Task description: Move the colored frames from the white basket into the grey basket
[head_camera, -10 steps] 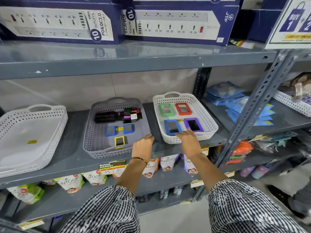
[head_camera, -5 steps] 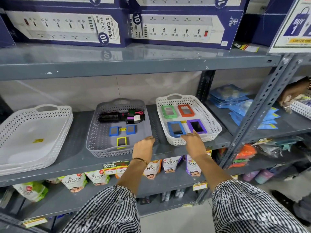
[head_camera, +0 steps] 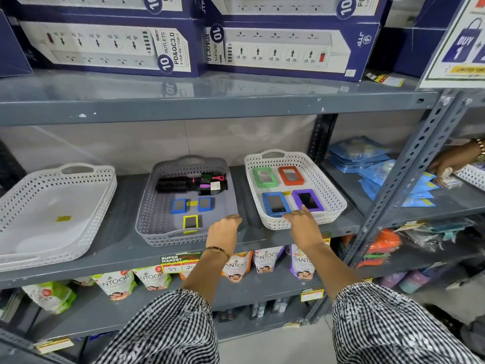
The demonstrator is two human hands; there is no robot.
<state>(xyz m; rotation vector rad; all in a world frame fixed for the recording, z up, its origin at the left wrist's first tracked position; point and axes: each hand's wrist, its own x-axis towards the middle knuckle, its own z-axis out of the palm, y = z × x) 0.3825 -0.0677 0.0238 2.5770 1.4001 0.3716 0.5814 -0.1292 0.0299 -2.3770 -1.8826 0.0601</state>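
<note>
While four frames [head_camera: 290, 176] fill white basket [head_camera: 338, 203] | grey basket [head_camera: 147, 206] holds three | both grips empty, loose

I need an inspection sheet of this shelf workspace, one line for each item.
Surface: grey metal shelf, holds three baskets.
Job's things: white basket holds green frame, red frame, blue frame, purple frame; grey basket holds two small blue frames and a yellow one.
Clutter: hairbrush in grey basket; an empty white basket to the left.
Grips: left hand on grey basket's corner, holds nothing; right hand reaching over white basket's front rim, holds nothing.
Cables: nothing seen.
Surroundings: power strip boxes above; pouches below; another person's hand far right.
</note>
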